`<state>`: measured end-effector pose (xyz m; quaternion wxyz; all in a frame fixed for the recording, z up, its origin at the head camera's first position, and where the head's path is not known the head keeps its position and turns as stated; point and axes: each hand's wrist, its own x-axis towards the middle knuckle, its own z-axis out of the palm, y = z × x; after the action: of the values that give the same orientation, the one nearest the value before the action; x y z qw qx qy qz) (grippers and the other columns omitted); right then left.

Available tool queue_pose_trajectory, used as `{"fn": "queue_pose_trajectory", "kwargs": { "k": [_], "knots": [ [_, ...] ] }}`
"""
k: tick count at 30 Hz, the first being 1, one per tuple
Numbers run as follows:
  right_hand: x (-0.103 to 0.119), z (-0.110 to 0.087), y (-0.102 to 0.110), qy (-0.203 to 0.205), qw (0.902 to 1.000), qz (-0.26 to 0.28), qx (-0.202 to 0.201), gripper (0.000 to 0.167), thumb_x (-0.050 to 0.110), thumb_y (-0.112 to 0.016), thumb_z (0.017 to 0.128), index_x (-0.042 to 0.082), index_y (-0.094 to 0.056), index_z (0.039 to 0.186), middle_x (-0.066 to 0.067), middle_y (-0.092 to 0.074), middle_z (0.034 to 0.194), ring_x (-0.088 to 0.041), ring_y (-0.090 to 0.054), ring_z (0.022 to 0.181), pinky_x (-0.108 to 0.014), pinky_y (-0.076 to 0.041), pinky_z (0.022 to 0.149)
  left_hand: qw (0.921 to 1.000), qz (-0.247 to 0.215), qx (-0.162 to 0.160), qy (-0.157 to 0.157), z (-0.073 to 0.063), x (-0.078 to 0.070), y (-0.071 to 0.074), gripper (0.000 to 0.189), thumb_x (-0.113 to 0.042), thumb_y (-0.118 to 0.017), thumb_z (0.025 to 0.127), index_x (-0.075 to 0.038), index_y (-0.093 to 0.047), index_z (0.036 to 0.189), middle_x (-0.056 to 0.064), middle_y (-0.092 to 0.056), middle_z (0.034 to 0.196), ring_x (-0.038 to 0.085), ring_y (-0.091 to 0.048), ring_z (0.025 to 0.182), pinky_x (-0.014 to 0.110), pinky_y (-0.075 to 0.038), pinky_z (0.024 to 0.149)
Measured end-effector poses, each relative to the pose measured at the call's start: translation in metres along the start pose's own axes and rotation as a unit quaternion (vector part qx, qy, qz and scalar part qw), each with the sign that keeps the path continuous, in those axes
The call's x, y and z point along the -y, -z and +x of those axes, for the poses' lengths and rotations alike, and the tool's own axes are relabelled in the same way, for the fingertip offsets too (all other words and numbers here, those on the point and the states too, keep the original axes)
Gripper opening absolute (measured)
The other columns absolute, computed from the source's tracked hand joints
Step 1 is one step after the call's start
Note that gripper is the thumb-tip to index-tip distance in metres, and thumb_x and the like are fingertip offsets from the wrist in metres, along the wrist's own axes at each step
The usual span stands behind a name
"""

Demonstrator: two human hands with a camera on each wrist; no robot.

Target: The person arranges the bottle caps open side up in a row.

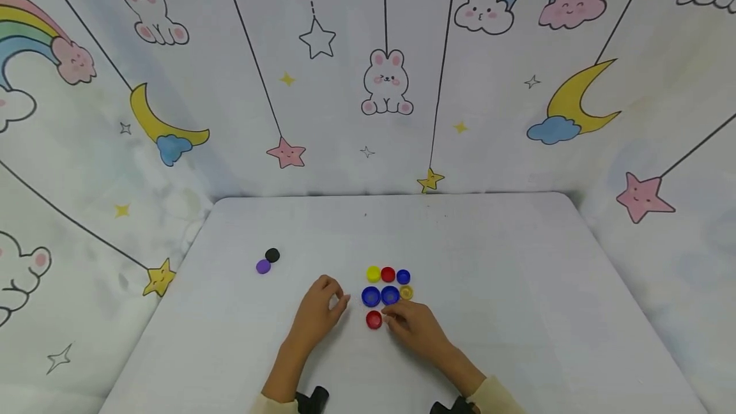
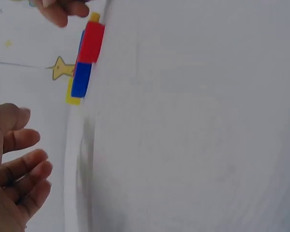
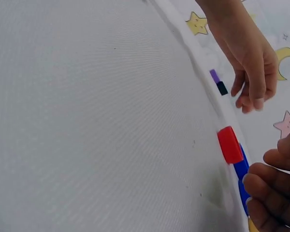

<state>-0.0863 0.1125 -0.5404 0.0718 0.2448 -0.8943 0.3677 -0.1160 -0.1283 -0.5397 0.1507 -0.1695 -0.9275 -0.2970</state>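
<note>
In the head view a red round cap (image 1: 374, 320) lies nearest me, just left of the fingertips of my right hand (image 1: 416, 329). The fingers of that hand are loosely bent and hold nothing. Behind the red cap, two larger blue caps (image 1: 370, 296) sit side by side, with a translucent yellow cap (image 1: 406, 292) to their right. A yellow cap (image 1: 373, 274), another red cap (image 1: 388, 275) and a small blue cap (image 1: 403, 276) form the back row. My left hand (image 1: 319, 308) hovers left of the group, fingers relaxed and apart from the caps.
Farther left on the white table (image 1: 517, 260), a purple disc (image 1: 263, 266) and a black disc (image 1: 273, 255) touch each other. A printed cloth (image 1: 241, 82) with rabbits, stars and moons rises behind the table and along both sides.
</note>
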Motion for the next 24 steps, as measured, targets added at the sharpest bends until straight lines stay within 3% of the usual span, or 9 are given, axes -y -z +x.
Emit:
{"fn": "queue_pose_trajectory", "kwargs": {
  "k": [4,7,10,13,15,18,20,24],
  "knots": [
    [0.001,-0.003,0.001,-0.002,0.9998,0.006,-0.017,0.009,0.009,-0.069,0.089,0.008,-0.074,0.097,0.001,-0.071,0.087,-0.003,-0.062,0.079,-0.021,-0.054,0.07,0.9969,0.047,-0.036,0.051,0.007,0.02,0.01,0.02,-0.013,-0.077,0.083,-0.01,-0.058,0.08,0.011,-0.057,0.096,0.026,-0.053,0.085,0.039,-0.045,0.075],
    [0.001,-0.004,0.003,-0.006,0.9999,0.014,-0.004,0.01,0.011,-0.069,0.09,0.008,-0.074,0.098,0.0,-0.07,0.086,-0.001,-0.06,0.078,-0.021,-0.054,0.07,0.9909,0.069,-0.054,0.102,0.011,0.036,0.02,0.023,-0.013,-0.076,0.083,-0.002,-0.058,0.093,0.025,-0.052,0.115,0.039,-0.05,0.098,0.049,-0.041,0.082],
    [0.003,-0.004,0.005,-0.012,0.9993,0.023,0.027,0.011,0.012,-0.068,0.091,0.009,-0.074,0.1,0.003,-0.07,0.087,0.001,-0.059,0.078,-0.02,-0.054,0.072,0.9821,0.076,-0.08,0.152,0.014,0.054,0.028,0.043,-0.012,-0.072,0.087,0.008,-0.052,0.119,0.036,-0.029,0.143,0.051,-0.037,0.121,0.06,-0.037,0.094],
    [0.005,-0.005,0.007,-0.011,0.9978,0.038,0.053,0.013,0.011,-0.068,0.091,0.009,-0.074,0.102,0.005,-0.07,0.089,0.001,-0.059,0.079,-0.02,-0.054,0.073,0.9722,0.082,-0.083,0.203,0.016,0.072,0.033,0.061,-0.011,-0.065,0.092,0.013,-0.035,0.14,0.038,-0.006,0.154,0.055,-0.022,0.135,0.067,-0.03,0.101],
    [0.005,-0.005,0.008,-0.009,0.9971,0.041,0.063,0.014,0.011,-0.068,0.091,0.009,-0.073,0.104,0.006,-0.07,0.091,0.002,-0.059,0.079,-0.02,-0.054,0.073,0.968,0.093,-0.06,0.226,0.015,0.079,0.036,0.064,-0.009,-0.06,0.093,0.015,-0.029,0.144,0.038,-0.007,0.154,0.057,-0.02,0.137,0.069,-0.028,0.103],
    [0.005,-0.006,0.009,-0.013,0.9968,0.037,0.069,0.014,0.011,-0.067,0.092,0.009,-0.073,0.104,0.007,-0.07,0.091,0.002,-0.058,0.079,-0.02,-0.053,0.073,0.9651,0.115,-0.021,0.234,0.012,0.086,0.037,0.058,-0.005,-0.055,0.093,0.016,-0.031,0.143,0.04,-0.023,0.15,0.06,-0.025,0.134,0.071,-0.029,0.102],
    [0.004,-0.007,0.009,-0.017,0.9972,0.035,0.064,0.013,0.01,-0.067,0.091,0.009,-0.072,0.104,0.007,-0.07,0.091,0.001,-0.057,0.08,-0.02,-0.053,0.072,0.9666,0.121,-0.013,0.226,0.011,0.088,0.037,0.052,-0.003,-0.052,0.094,0.015,-0.036,0.14,0.039,-0.032,0.145,0.06,-0.03,0.131,0.07,-0.031,0.102],
    [0.004,-0.007,0.007,-0.015,0.9979,0.039,0.049,0.011,0.011,-0.069,0.091,0.009,-0.072,0.102,0.003,-0.07,0.091,0.0,-0.058,0.08,-0.02,-0.054,0.073,0.9682,0.129,-0.028,0.213,0.005,0.089,0.039,0.039,0.001,-0.052,0.094,0.013,-0.048,0.13,0.037,-0.045,0.133,0.057,-0.044,0.118,0.063,-0.039,0.096]
  ]
}}
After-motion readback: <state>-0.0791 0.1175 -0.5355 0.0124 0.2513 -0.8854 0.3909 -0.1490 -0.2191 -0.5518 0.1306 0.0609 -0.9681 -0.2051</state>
